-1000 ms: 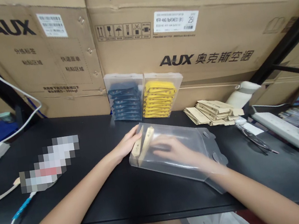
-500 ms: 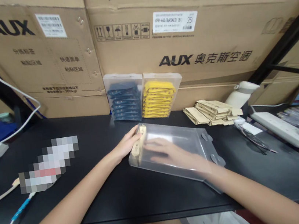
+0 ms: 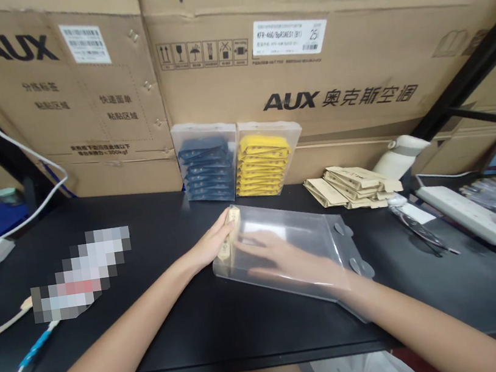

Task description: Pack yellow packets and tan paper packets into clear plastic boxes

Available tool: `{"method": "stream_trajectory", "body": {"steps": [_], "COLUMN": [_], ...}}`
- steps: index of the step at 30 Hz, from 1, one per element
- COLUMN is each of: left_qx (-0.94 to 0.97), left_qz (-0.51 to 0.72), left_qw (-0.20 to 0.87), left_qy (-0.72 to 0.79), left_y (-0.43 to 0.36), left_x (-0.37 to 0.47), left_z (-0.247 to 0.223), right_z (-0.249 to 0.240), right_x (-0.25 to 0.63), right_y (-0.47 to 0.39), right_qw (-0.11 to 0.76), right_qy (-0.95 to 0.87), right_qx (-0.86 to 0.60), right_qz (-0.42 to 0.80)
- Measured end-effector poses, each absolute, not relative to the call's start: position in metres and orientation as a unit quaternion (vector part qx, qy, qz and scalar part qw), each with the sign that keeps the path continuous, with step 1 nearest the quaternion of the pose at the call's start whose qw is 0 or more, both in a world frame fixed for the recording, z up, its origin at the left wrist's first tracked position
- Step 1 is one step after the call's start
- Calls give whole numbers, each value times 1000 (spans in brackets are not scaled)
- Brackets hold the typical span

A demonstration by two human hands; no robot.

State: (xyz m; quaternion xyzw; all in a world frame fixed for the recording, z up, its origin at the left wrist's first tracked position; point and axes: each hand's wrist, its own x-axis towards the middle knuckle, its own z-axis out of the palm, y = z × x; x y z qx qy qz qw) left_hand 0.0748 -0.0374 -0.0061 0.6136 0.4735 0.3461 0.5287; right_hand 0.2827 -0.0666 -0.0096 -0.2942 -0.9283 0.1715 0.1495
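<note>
A clear plastic box point(image 3: 299, 222) lies on the black table, its flap end with round tabs to the right. Inside, at its left end, stands a beige packet point(image 3: 229, 235). My right hand point(image 3: 269, 254) is inside the box, fingers spread and pointing at the packet, holding nothing. My left hand point(image 3: 214, 240) grips the box's left end from outside, beside the packet; some of its fingers are hidden. Behind stand two clear boxes, one with blue packets point(image 3: 207, 167), one with yellow packets point(image 3: 263, 162).
Loose beige packets point(image 3: 352, 187) lie at the back right, near a white bottle point(image 3: 403, 155), glasses point(image 3: 425, 235) and a white power strip point(image 3: 476, 212). Large cardboard boxes point(image 3: 218, 104) stand behind. A blurred item point(image 3: 82, 274) with a cable is at left.
The beige packet has shifted slightly left against the box's end. My right hand's fingers have moved a little and show more spread.
</note>
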Motion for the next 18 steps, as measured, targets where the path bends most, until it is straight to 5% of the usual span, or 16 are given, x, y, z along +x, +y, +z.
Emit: {"method": "stream_trajectory", "body": {"steps": [18], "left_qx": [620], "left_qz": [381], "left_qw": [487], "left_qy": [484], "left_y": [-26], "left_x": [73], "left_z": [-11], "right_z": [-7], "right_x": [268], "right_y": [-74], "right_qw": [182], "right_qy": [-962], "right_qx": [-170], "right_qz": [114]}}
